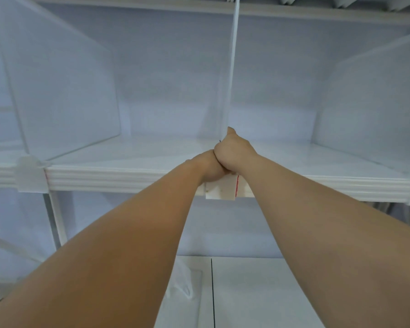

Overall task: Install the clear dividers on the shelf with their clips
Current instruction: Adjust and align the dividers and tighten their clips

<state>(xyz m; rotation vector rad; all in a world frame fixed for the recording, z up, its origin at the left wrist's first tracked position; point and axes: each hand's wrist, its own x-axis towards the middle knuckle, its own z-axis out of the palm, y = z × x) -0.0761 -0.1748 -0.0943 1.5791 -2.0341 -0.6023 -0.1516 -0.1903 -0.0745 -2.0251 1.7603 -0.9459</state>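
A clear divider [231, 67] stands upright and edge-on at the middle of the white shelf [118, 178]. Its clip [220, 189] sits over the shelf's front edge, partly hidden under my hands, with a red mark on its right side. My left hand [208, 168] is closed over the top of the clip. My right hand [234, 152] presses against the left one, fist closed at the divider's base with the thumb up along its edge. To the left, another clear divider [64, 91] stands in its clip [30, 174]. A third divider [369, 98] stands at the right.
The shelf's back wall is pale blue. A higher shelf [294, 10] runs across the top of the view. Below the shelf lies a white surface [258, 292] with a dark seam, and a clear plastic bag [182, 285] rests on it. A thin white post [57, 221] stands lower left.
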